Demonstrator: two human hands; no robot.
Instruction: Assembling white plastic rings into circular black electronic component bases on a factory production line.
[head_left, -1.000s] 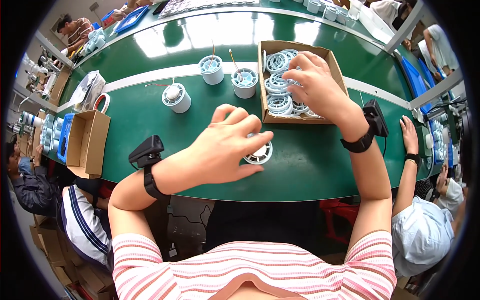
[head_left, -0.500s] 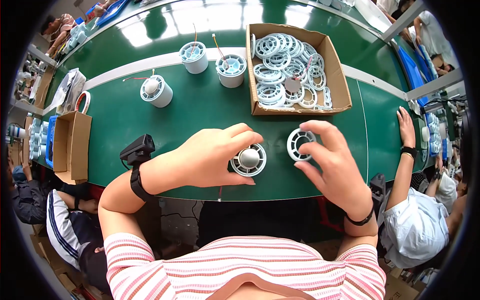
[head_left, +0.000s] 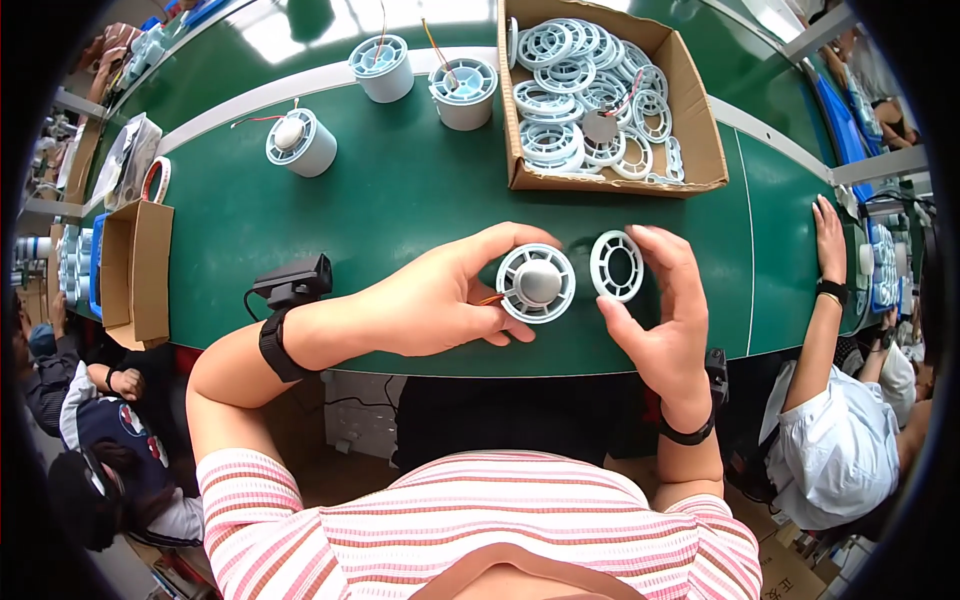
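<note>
My left hand (head_left: 440, 300) is closed around a pale blue slotted cylindrical housing with a silver domed motor (head_left: 541, 283) at its centre. Its face is turned up, and thin red and yellow wires (head_left: 490, 299) come out beside my left fingers. To its right, my right hand (head_left: 672, 320) pinches a pale blue slotted ring (head_left: 597, 268) by its rim, between thumb and fingers. A small gap separates the ring from the housing. Both are held over the front part of the green table (head_left: 400, 210).
Beyond my hands, a cardboard box (head_left: 620, 186) holds many similar rings and a grey disc. Several wired housings (head_left: 465, 105) stand at the back left. A small carton (head_left: 153, 275) and a tape roll (head_left: 156, 180) lie far left. A co-worker's hand (head_left: 829, 245) rests at right.
The housing has moved right, nearer the ring, and its wires now show by my left fingers. The ring is turned more face-on. The whole view has shifted slightly.
</note>
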